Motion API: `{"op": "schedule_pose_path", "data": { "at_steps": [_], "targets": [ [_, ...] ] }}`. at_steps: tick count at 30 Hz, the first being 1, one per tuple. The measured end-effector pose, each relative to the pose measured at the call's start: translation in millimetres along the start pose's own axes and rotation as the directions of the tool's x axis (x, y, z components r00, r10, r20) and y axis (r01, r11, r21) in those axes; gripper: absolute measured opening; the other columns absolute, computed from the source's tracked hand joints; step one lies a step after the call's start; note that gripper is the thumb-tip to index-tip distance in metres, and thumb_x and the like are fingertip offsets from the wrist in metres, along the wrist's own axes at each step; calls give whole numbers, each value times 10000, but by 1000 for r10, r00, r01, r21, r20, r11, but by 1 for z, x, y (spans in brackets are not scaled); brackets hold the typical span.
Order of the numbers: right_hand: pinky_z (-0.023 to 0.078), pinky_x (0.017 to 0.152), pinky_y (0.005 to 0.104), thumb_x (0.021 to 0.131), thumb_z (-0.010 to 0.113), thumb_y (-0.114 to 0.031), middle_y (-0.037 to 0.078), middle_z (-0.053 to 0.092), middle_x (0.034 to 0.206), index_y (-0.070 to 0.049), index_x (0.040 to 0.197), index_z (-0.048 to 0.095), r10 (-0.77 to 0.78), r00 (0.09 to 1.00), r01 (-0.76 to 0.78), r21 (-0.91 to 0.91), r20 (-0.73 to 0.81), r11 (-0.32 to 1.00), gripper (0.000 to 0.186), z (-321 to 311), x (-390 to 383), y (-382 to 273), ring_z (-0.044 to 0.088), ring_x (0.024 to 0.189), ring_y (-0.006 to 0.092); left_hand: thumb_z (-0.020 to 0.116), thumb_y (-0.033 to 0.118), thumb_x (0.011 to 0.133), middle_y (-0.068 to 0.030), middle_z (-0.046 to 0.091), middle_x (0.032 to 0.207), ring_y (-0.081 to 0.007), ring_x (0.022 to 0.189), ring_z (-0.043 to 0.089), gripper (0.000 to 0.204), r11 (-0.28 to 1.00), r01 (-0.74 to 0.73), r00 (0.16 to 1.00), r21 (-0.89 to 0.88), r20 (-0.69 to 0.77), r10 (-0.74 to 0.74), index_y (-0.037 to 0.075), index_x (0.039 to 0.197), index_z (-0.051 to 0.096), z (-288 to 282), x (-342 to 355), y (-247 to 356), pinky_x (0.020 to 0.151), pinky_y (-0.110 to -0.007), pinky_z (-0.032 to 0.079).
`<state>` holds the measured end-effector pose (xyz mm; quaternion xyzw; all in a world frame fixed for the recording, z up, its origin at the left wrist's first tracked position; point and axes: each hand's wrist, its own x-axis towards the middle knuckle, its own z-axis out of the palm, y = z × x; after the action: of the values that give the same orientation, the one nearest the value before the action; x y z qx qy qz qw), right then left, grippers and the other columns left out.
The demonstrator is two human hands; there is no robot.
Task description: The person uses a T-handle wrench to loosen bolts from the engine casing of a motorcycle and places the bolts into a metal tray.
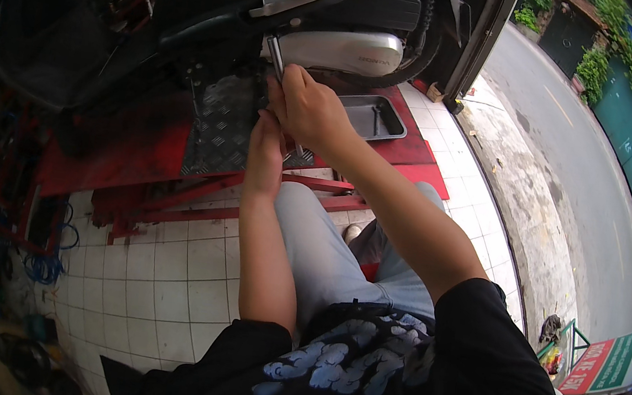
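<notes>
My right hand (303,105) is closed around a shiny metal rod-shaped tool (275,52). The upper end of this tool sticks out above the fist, and a thin lower end shows below it. Just under and to the left, my left hand (266,146) presses against the right one with its fingers curled in. What those fingers grip is hidden. Both hands are beside the lower side of a motor scooter (234,29), below its silver foot peg (286,1) and near its white side cover (342,51).
The scooter stands on a red lift platform (133,143) with a dark tread plate (217,134). A grey metal tray (373,116) with a small tool in it lies to the right. Blue hose (45,267) is coiled at left on white floor tiles (164,274). A street (568,134) runs outside.
</notes>
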<state>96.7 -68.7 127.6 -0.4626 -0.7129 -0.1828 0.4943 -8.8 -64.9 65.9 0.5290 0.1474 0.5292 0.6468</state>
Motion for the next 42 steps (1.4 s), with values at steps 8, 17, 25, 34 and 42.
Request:
{"op": "schedule_pose_path", "data": {
  "at_steps": [8, 17, 25, 34, 42],
  "targets": [
    [519, 521, 463, 973, 559, -301, 179, 605, 747, -7, 869, 465, -52, 982, 63, -57, 183, 996, 326, -1, 1, -2, 646, 618, 383, 194, 583, 1041, -49, 409, 1495, -186, 1368, 404, 691, 981, 51, 995, -185, -80, -67, 96, 1517, 307, 1, 1, 5, 1082, -386, 352],
    [479, 480, 458, 953, 601, -241, 169, 560, 721, -19, 846, 447, -100, 995, 101, -51, 18, 994, 291, 4, 6, -2, 607, 572, 376, 317, 597, 1025, -2, 499, 1398, -146, 1226, 491, 648, 988, -12, 1000, -156, 1, 13, 142, 1483, 372, -7, 4, -6, 974, -360, 375],
    [485, 467, 456, 954, 599, -228, 159, 560, 728, -24, 849, 446, -25, 1000, 25, -40, -18, 999, 276, 5, 0, -12, 600, 552, 377, 359, 456, 1052, -32, 520, 1368, -166, 1268, 487, 547, 990, 11, 996, -139, -85, -23, 89, 1455, 412, 1, -1, 8, 1018, -371, 371],
    [484, 468, 453, 956, 594, -219, 148, 550, 725, -23, 856, 446, -8, 999, 6, -44, -43, 999, 265, 13, -3, -11, 601, 563, 372, 410, 388, 1034, -27, 537, 1338, -157, 1218, 519, 498, 989, 40, 988, -145, -142, -61, 69, 1414, 453, 4, 0, 13, 986, -352, 406],
    [485, 542, 503, 987, 551, -243, 192, 568, 787, -13, 896, 437, 159, 987, -157, 75, -24, 985, 273, 4, 3, -14, 599, 630, 428, 374, 460, 1057, -22, 534, 1301, -121, 1178, 505, 580, 993, -30, 997, -118, -72, 22, 37, 1452, 418, 9, 0, 14, 987, -290, 380]
  ]
}}
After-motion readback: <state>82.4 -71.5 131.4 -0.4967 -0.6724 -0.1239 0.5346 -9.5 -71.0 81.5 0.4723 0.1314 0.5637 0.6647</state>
